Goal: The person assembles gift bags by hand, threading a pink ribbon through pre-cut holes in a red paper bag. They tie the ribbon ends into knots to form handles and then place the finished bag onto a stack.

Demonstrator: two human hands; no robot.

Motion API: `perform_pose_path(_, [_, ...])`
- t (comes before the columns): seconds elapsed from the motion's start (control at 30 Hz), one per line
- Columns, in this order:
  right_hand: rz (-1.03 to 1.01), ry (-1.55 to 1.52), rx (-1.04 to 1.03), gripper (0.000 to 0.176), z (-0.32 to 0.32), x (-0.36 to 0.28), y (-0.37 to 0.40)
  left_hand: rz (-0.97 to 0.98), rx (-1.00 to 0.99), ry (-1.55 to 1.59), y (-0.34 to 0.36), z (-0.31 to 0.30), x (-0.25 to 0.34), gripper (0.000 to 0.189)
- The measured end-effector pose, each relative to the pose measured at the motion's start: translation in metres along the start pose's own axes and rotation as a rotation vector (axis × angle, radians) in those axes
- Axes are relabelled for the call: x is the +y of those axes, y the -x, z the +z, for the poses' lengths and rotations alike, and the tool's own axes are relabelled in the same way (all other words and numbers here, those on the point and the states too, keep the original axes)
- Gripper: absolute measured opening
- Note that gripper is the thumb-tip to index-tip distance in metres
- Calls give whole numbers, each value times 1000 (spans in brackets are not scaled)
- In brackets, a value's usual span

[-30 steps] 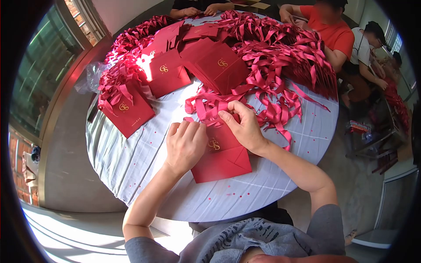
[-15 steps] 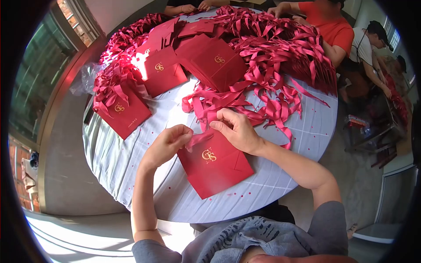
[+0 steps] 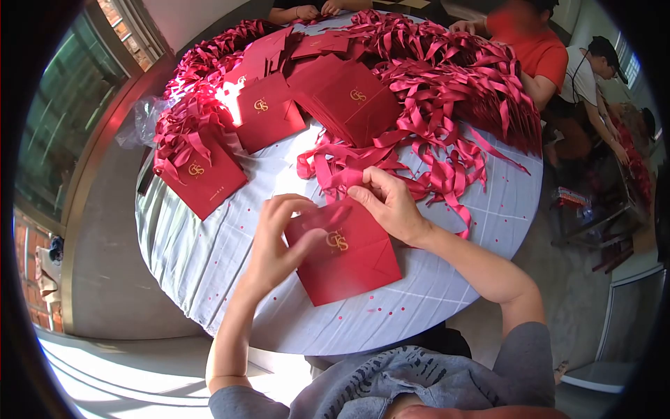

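A red paper gift bag [image 3: 352, 262] with a gold monogram lies on the cloth-covered table in front of me. My left hand [image 3: 279, 237] is at its upper left edge, thumb spread away from the fingers over the bag's front and slightly blurred. By the bag's top edge, my right hand [image 3: 391, 209] pinches a dark pink ribbon [image 3: 338, 183] between thumb and fingers. A ribbon handle [image 3: 335, 215] crosses the upper part of the bag. Loose ribbons [image 3: 447, 171] spread just beyond my right hand.
Behind the bag stands a stack of red bags [image 3: 345, 101], with another bag [image 3: 269, 115] beside it. A ribboned bag [image 3: 202, 181] lies left. Ribbon heaps [image 3: 453, 77] cover the far side of the round table [image 3: 230, 300]. A person in red [image 3: 534, 49] works at the far right.
My left hand has let go of the ribbon handle and opened, its thumb now spread over the bag's front. My right hand stays at the top edge, still pinching ribbon.
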State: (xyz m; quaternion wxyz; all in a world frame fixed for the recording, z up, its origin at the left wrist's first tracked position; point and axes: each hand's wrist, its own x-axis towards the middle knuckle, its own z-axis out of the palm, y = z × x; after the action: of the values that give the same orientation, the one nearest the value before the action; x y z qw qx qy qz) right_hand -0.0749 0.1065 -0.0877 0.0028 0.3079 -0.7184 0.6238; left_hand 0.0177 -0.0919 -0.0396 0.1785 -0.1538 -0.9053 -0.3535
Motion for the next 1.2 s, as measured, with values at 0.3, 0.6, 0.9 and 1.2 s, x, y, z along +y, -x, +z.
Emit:
perform_pose_path(0.3, [133, -544, -125, 29, -5, -16, -2, 42, 41, 49, 10, 26, 8, 16])
perform_pose_path(0.6, [259, -561, -78, 22, -18, 1, -11, -165, 45, -133, 22, 17, -9, 36])
perform_pose_path(0.9, [-103, 469, 199, 27, -25, -9, -13, -423, -195, 181, 11, 13, -50, 25])
perform_pose_path(1.2, [-249, 457, -435, 15, -9, -9, 4, -417, -388, 212, 15, 3, -25, 24])
